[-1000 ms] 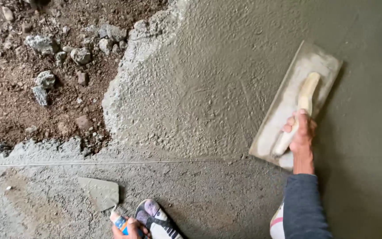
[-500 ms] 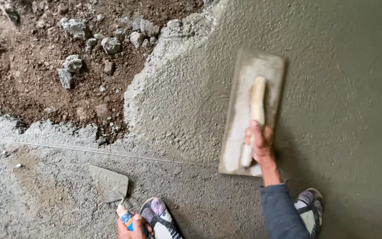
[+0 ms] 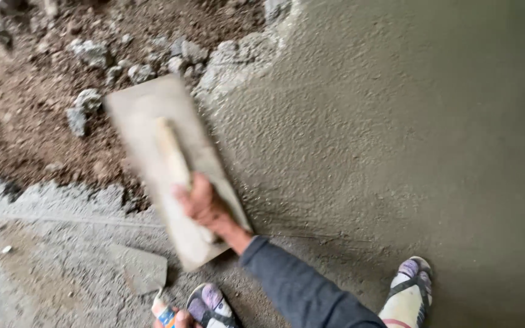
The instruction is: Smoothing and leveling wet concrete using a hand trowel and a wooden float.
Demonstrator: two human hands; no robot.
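Right hand (image 3: 205, 205) clenched around the wooden handle (image 3: 174, 159) of the float (image 3: 168, 167). The float is blurred and sits across the ragged edge where wet cement (image 3: 360, 158) meets bare dirt and stones (image 3: 86, 106); can't tell if it's touching the surface or lifted off it.

Left hand (image 3: 174, 317) is at the bottom edge, mostly cut off. Its grip looks closed on the blue-and-white handle of a small trowel (image 3: 143, 271), blade lying flat on the older grey strip (image 3: 44, 255).

Both sandalled feet are close by, the right sandal (image 3: 409, 291) standing on the fresh cement.

Risks as I see them:
- float catches a stone at the edge and drags grit into the smooth cement
- tilted float gouges the surface
- foot shifts and leaves a print in the wet cement
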